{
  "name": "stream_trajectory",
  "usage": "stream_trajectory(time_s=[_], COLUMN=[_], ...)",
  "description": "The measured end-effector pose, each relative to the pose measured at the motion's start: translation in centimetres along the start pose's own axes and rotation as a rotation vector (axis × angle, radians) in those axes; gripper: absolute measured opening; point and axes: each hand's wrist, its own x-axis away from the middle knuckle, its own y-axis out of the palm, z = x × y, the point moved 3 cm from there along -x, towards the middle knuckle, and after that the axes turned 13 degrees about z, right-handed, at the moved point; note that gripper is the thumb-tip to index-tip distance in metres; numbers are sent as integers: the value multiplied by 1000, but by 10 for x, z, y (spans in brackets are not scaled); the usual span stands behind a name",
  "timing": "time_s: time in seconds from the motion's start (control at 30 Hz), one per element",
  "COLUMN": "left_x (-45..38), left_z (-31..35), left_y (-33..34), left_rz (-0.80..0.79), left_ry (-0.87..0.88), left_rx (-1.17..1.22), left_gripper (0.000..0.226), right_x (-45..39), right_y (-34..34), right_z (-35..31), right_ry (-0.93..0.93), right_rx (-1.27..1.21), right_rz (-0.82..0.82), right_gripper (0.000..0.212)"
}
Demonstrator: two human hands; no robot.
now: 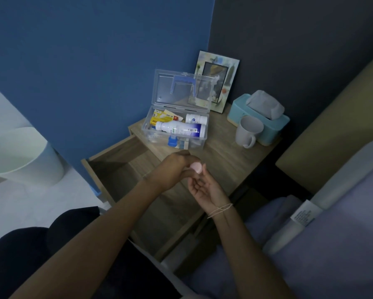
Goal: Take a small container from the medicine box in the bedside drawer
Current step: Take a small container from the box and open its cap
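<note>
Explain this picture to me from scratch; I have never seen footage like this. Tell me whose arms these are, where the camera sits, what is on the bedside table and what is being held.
There is no machine here. A person wears one wide-angle camera on the head, looking down, so both arms reach in from the bottom of the picture. The left hand grips a small pink container; the right hand is open, palm up, just beneath it. On the wooden bedside table stands a clear medicine box, lid up, with bottles and packets inside. Beside it are a white mug, a blue tissue box and a picture frame leaning against the wall. The drawer below is pulled open.
</note>
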Motion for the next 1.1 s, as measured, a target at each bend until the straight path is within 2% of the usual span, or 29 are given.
stream_trajectory(time_s=[0.23, 0.33, 0.47, 0.53, 0.63, 0.8, 0.87, 1.0, 1.1], left_x=[-7, -9, -13, -14, -19, -30, -33, -32, -32], left_z=[1, -1, -3, 0, 5, 6, 6, 5, 1], left_y=[-2, -1, -9, -14, -18, -22, -21, -14, -8], left_rz=[70, 53, 20, -9, -75, -87, -93, -103, -110], left_ry=[4, 1, -62, -36, 30, 19, 5, -10, 5], left_rx=[-26, -93, -31, 27, 28, 66, 62, 48, -5], left_gripper=[32, 31, 51, 57, 36, 18, 18, 34, 29], right_x=[-4, -5, -4, -4, -2, 0, 0, -2, -5], right_y=[5, 5, 9, 11, 13, 13, 12, 8, 6], right_z=[2, 3, 0, -5, -10, -17, -21, -27, -29], right_ry=[-34, -47, -41, -37, -33, -72, -101, -152, -161], right_rx=[-100, -87, 8, -17, -34, 26, 55, 97, 126], right_rz=[-44, -41, -15, -11, -64, -134, -178, -234, -218], right_gripper=[40, 39, 41, 33, 24, 33, 30, 34, 37])
